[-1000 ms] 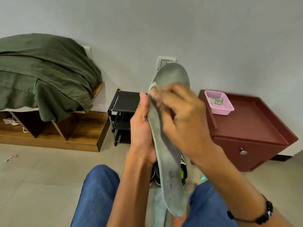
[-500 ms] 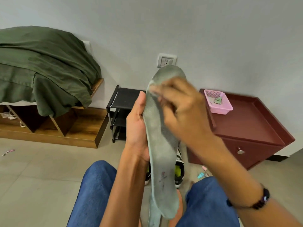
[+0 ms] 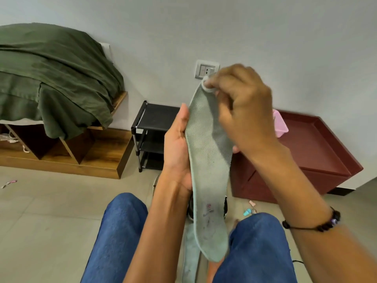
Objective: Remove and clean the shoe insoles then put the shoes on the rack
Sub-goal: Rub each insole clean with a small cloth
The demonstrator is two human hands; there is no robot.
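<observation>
A pale green-grey insole stands upright in front of me, heel end down between my knees. My left hand grips its left edge at mid-length, thumb along the front. My right hand pinches a small white wipe against the insole's toe end. A second insole lies on the floor between my legs. A dark shoe shows partly behind the held insole. The black shoe rack stands against the wall behind my hands.
A wooden bench draped in a green cloth fills the left. A maroon cabinet with a pink basket stands right. Small bits of litter lie on the tiled floor.
My right hand has slid the wipe up the insole from the upper part to its toe tip. The left hand keeps its grip.
</observation>
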